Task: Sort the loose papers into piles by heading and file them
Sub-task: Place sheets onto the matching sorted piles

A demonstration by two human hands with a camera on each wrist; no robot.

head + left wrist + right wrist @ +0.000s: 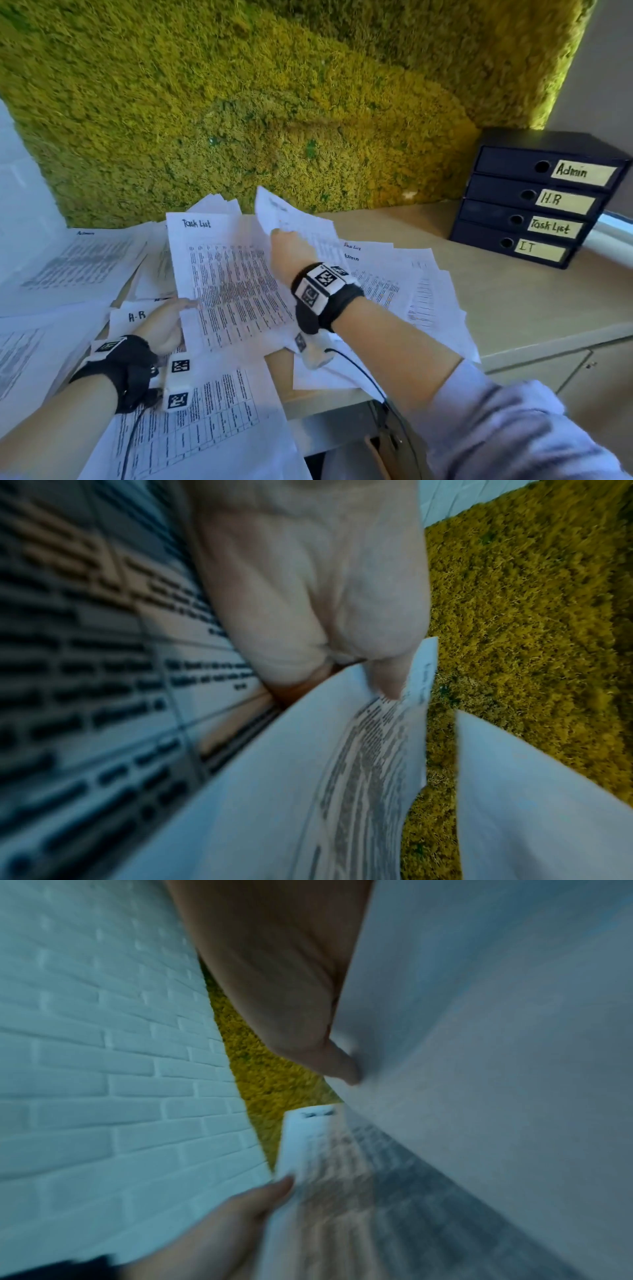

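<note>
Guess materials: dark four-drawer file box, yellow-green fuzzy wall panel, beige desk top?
Dark four-drawer file box: likely matt card or board; punched finger holes. Yellow-green fuzzy wall panel: moss-like, clumpy; real or fake unclear. Beige desk top: smooth matt laminate, probably; no grain shows.

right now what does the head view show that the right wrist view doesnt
Only the head view: the drawer unit labelled Admin, H.R, Task List and IT, and readable headings, as on the Task List sheet.
Only the right wrist view: a fingertip of the right hand pressed on the blank back of the lifted sheet.
Both: the moss wall, the lifted sheet in the right hand, and the left hand at the Task List sheet's edge.
</note>
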